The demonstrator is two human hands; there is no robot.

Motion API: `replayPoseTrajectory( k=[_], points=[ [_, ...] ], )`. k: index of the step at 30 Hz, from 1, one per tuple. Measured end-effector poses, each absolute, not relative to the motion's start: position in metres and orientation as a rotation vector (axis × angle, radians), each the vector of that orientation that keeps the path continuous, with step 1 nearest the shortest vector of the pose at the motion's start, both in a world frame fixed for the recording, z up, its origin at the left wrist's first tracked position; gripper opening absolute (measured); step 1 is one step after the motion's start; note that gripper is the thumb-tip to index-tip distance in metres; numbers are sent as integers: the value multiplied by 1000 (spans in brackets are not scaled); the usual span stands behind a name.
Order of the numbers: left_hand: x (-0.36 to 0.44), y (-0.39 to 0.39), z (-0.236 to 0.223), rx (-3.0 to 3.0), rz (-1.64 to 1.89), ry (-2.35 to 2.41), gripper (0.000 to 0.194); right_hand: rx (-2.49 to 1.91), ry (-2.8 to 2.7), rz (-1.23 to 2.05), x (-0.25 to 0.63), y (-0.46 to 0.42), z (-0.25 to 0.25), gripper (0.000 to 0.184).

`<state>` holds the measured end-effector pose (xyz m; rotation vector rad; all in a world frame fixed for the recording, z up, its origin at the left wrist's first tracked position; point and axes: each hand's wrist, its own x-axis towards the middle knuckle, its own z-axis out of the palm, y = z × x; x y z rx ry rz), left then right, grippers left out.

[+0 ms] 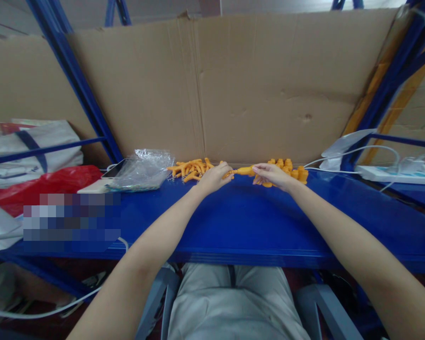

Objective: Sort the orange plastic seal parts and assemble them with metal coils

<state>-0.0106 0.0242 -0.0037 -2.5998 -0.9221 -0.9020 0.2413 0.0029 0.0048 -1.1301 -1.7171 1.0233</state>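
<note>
Both hands meet over the back of the blue tabletop (244,212). My right hand (272,174) pinches a small yellow-orange plastic piece (245,171), which points toward the left. My left hand (215,178) is closed at the piece's left end, fingers bent; whatever lies inside them is mostly hidden. Beside the left hand lies a pile of orange branch-shaped pieces (190,168) with small metal chains. Behind and right of my right hand stand several chunky orange pieces (286,165), partly covered by the hand.
A tall cardboard panel (255,85) closes off the back. Left on the table are a clear plastic bag (145,170) and a red bag (56,182). At right lies a white power strip (396,174) with cables. Blue metal posts (81,85) frame the bench.
</note>
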Motion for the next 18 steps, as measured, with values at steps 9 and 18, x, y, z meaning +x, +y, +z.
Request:
replayPoseTrajectory(
  k=[9, 18],
  points=[
    [-9, 22, -5, -2598, -833, -972, 13, -957, -1987, 139, 225, 2, -1, 26],
    [-7, 23, -6, -2614, -848, -898, 13, -1078, -2304, -445, 209, -18, -4, 37]
  ],
)
